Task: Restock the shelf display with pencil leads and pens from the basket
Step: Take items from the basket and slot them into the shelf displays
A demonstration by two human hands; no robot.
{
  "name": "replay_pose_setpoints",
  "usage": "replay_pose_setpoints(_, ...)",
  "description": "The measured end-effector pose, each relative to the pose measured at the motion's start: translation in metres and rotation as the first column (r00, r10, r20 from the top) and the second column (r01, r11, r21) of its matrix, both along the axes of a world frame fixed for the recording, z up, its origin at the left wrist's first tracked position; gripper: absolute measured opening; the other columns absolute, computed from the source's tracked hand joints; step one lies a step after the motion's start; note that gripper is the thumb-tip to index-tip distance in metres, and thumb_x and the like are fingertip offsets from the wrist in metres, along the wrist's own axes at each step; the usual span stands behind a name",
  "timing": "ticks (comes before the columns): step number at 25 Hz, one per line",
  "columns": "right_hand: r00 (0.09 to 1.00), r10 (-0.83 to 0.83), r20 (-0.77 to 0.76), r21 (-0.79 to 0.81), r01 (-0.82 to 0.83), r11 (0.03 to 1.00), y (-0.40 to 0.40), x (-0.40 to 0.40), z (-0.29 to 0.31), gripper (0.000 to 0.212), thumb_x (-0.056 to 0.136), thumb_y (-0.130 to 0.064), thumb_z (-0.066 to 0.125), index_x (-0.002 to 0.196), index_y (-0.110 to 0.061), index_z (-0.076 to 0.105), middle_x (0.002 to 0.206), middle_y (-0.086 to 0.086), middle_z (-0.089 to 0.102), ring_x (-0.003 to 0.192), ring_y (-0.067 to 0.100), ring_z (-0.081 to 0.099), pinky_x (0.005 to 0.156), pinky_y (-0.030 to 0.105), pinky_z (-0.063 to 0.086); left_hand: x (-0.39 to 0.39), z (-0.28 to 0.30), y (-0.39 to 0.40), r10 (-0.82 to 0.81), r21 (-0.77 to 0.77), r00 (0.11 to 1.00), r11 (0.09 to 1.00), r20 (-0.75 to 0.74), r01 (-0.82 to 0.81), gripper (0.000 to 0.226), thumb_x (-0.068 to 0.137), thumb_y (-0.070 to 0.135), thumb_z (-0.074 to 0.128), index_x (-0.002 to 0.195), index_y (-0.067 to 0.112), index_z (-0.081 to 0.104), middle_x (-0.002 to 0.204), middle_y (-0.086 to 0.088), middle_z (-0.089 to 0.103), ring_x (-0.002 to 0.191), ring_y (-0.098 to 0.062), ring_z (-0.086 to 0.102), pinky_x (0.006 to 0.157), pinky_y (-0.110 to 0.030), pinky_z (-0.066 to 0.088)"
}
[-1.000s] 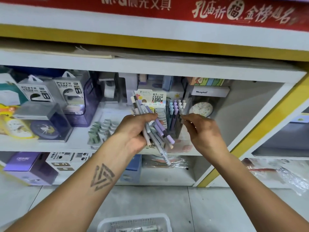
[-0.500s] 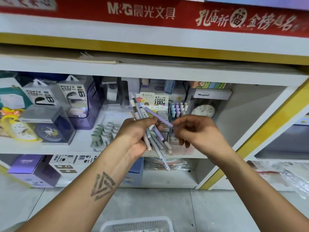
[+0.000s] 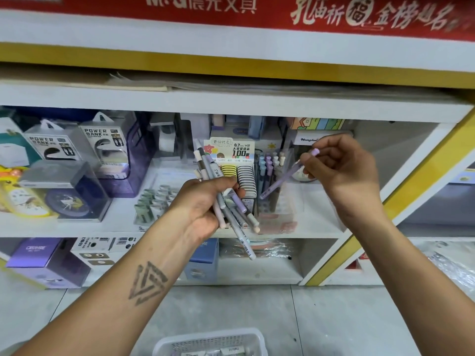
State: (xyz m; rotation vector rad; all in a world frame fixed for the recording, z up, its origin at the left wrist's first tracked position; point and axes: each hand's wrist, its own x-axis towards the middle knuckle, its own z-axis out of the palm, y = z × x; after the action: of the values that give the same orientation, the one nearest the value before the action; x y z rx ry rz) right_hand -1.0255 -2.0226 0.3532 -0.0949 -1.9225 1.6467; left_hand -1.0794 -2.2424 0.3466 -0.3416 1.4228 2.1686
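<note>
Slotting a purple pen into the shelf display

The right hand (image 3: 341,173) is pinching one purple pen (image 3: 285,176) just above the pen holder (image 3: 276,201); the left hand (image 3: 205,204) is gripping the bundle of pens (image 3: 226,201). Best lowering it tip-first, upright, into a free slot.

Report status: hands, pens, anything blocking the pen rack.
Left hand grips pen bundle. Right hand pinches one purple pen, tilted, above pen rack. Rack partly filled; nothing blocking it.
</note>
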Motion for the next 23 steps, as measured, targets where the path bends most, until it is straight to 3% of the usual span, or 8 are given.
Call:
replay_pose_setpoints(4, 0.999, -0.02, 0.032, 0.334, 0.008, 0.943, -0.009, -0.002, -0.016, 0.018, 0.089, -0.005, 0.072, 0.094, -0.021, 0.067, 0.083, -0.001, 0.071, 0.077, 0.025, 0.069, 0.074, 0.044, 0.059, 0.003, -0.003, 0.005, -0.011, -0.005, 1.0, 1.0, -0.007, 0.011, 0.009, 0.086, -0.005, 0.066, 0.094, -0.001, 0.064, 0.069, -0.015, 0.068, 0.067, -0.026, 0.069, 0.07, -0.044, 0.059)
replay_pose_setpoints(7, 0.999, -0.037, 0.009, 0.674, 0.021, 0.738, -0.01, -0.001, -0.031, 0.008, 0.092, -0.012, 0.07, 0.099, -0.016, 0.069, 0.083, -0.002, 0.07, 0.075, 0.015, 0.067, 0.07, 0.041, 0.055, 0.005, -0.005, 0.006, -0.021, -0.003, 1.0, 1.0, -0.008, 0.021, 0.006, 0.086, -0.004, 0.066, 0.089, 0.0, 0.063, 0.064, -0.014, 0.067, 0.063, -0.025, 0.069, 0.063, -0.04, 0.059)
replay_pose_setpoints(10, 0.999, -0.046, 0.018, 0.718, 0.019, 0.696, -0.011, -0.002, -0.038, 0.012, 0.091, -0.012, 0.07, 0.101, -0.018, 0.07, 0.082, -0.006, 0.07, 0.076, 0.007, 0.063, 0.069, 0.026, 0.05, 0.006, -0.006, 0.006, -0.037, 0.001, 0.999, 0.999, -0.011, 0.037, 0.005, 0.086, -0.004, 0.065, 0.086, 0.001, 0.063, 0.064, -0.014, 0.068, 0.062, -0.025, 0.069, 0.06, -0.038, 0.059)
replay_pose_setpoints(14, 0.999, -0.035, 0.038, 0.696, -0.001, 0.718, -0.012, -0.005, -0.039, 0.016, 0.088, -0.008, 0.072, 0.098, -0.019, 0.072, 0.077, -0.014, 0.066, 0.076, -0.002, 0.063, 0.066, 0.008, 0.045, 0.008, -0.005, 0.008, -0.043, 0.023, 0.999, 0.999, -0.011, 0.043, 0.006, 0.086, -0.005, 0.065, 0.089, 0.0, 0.062, 0.063, -0.015, 0.068, 0.06, -0.025, 0.069, 0.059, -0.038, 0.059)
replay_pose_setpoints(16, 0.999, 0.01, 0.043, 0.686, -0.037, 0.727, -0.013, -0.005, -0.038, 0.016, 0.087, -0.007, 0.073, 0.098, -0.019, 0.073, 0.077, -0.016, 0.067, 0.077, -0.005, 0.065, 0.067, 0.008, 0.047, 0.008, -0.005, 0.009, -0.041, 0.037, 0.999, 0.998, -0.006, 0.041, 0.008, 0.086, -0.005, 0.065, 0.092, -0.001, 0.062, 0.064, -0.016, 0.067, 0.06, -0.026, 0.068, 0.059, -0.039, 0.059)
replay_pose_setpoints(19, 0.999, 0.033, 0.025, 0.676, -0.041, 0.735, -0.015, -0.007, -0.036, 0.015, 0.089, -0.007, 0.071, 0.101, -0.014, 0.075, 0.084, -0.007, 0.072, 0.078, 0.005, 0.07, 0.07, 0.018, 0.053, 0.007, -0.005, 0.01, -0.041, 0.051, 0.999, 0.998, 0.001, 0.041, 0.006, 0.086, -0.005, 0.065, 0.09, -0.001, 0.063, 0.066, -0.016, 0.067, 0.063, -0.027, 0.068, 0.064, -0.038, 0.059)
replay_pose_setpoints(20, 1.0, 0.017, -0.006, 0.733, -0.007, 0.68, -0.015, -0.009, -0.036, 0.015, 0.09, -0.007, 0.071, 0.102, -0.011, 0.076, 0.089, -0.002, 0.072, 0.08, 0.013, 0.07, 0.069, 0.02, 0.053, 0.007, -0.004, 0.01, -0.046, 0.055, 0.999, 0.997, 0.001, 0.046, 0.005, 0.086, -0.004, 0.065, 0.088, 0.0, 0.063, 0.066, -0.016, 0.068, 0.064, -0.027, 0.068, 0.065, -0.038, 0.058)
replay_pose_setpoints(23, 0.989, -0.143, -0.027, 0.926, 0.079, 0.37, -0.02, -0.012, -0.037, 0.02, 0.094, -0.019, 0.066, 0.111, -0.015, 0.075, 0.099, 0.006, 0.06, 0.088, 0.028, 0.06, 0.058, 0.026, 0.038, 0.009, -0.004, 0.011, -0.06, 0.065, 0.998, 0.996, -0.009, 0.06, 0.004, 0.086, -0.003, 0.066, 0.087, 0.001, 0.064, 0.065, -0.014, 0.068, 0.062, -0.025, 0.068, 0.066, -0.037, 0.058)
